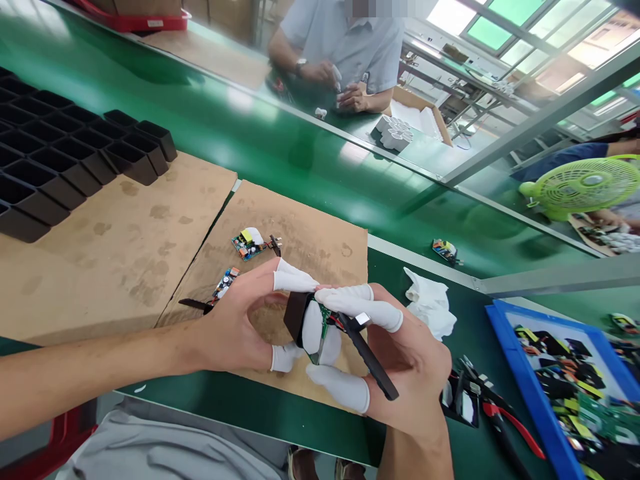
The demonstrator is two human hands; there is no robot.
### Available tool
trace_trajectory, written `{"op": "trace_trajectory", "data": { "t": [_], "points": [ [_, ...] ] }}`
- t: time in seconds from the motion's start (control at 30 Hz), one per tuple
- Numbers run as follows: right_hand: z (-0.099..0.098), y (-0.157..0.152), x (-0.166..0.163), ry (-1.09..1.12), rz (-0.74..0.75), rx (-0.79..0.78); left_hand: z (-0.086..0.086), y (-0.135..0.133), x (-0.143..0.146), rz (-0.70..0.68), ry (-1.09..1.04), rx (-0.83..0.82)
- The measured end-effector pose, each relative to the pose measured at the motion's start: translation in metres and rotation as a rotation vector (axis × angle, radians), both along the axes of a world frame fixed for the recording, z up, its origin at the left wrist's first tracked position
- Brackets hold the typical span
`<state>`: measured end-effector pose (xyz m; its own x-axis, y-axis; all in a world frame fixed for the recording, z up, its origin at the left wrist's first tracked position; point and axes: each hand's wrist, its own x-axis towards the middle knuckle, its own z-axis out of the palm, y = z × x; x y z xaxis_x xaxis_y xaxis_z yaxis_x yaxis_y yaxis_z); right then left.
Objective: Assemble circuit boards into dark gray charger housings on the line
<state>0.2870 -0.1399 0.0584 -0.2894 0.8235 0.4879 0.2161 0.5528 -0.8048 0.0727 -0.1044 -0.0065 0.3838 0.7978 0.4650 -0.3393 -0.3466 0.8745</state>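
Note:
My left hand [230, 327], with white finger cots on its thumb and finger, grips a black plastic case [296, 315] in front of me. My right hand [410, 353], also in white finger cots, holds a green circuit board [325, 319] with white blobs on it at the case's open end. Part of the board appears to be inside the case, though how deep is hidden. Red and black wires join the board to a black end cap [375, 363], which hangs tilted outside. Behind my left hand lie one circuit board [249, 243] and another circuit board [225, 283], partly covered.
Rows of open black cases [75, 147] stand at left on cardboard [200, 207]. To the right are a crumpled white cloth [431, 303], red-handled pliers [505, 413] and a blue tray [520, 377] of boards. A person [345, 73] works opposite; a green fan [585, 187] stands far right.

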Motion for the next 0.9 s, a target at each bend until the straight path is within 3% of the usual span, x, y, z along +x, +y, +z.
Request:
{"op": "trace_trajectory", "data": {
  "t": [0.4, 0.9],
  "points": [
    [0.0013, 0.0016, -0.0004, -0.046, -0.018, 0.044, -0.0023, -0.0003, 0.0012, -0.001, -0.005, -0.007],
    [-0.0036, 0.0081, 0.0027, -0.121, -0.002, -0.012, -0.0078, -0.0014, 0.0030, -0.031, -0.059, -0.026]
  ]
}}
